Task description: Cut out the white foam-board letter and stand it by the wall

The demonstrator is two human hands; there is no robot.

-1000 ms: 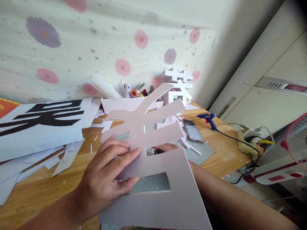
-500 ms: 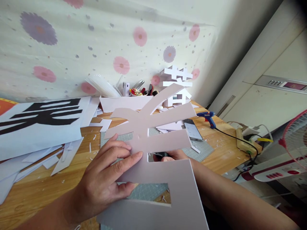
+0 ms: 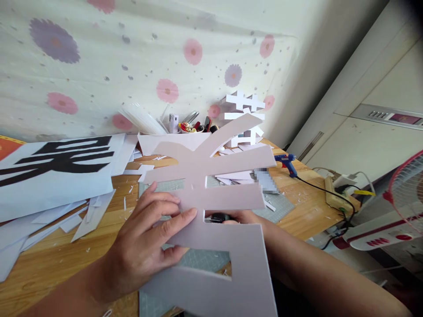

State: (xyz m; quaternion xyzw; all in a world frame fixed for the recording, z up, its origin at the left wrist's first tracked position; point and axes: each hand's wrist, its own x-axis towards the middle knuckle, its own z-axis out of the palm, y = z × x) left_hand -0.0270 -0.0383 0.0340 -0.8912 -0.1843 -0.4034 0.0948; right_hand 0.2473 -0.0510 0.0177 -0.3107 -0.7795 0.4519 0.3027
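Observation:
A white foam board cut-out shaped like a Chinese character stands tilted up in front of me, over the green cutting mat. My left hand grips its left side, fingers spread across the face and thumb at the lower opening. Behind the board, my right hand is closed around a black-handled utility knife. Through a gap between two strokes I see part of the handle and some metal; the board hides most of that hand and the knife's tip.
On the wooden table lie a printed black character sheet, paper offcuts, a phone and a blue glue gun. Behind stand a tool box and white assembled letters. A power strip and fan are right.
The foam board has tilted slightly, its upper strokes shifting a little right and its lower edge a little left. Both hands keep their hold, almost in place.

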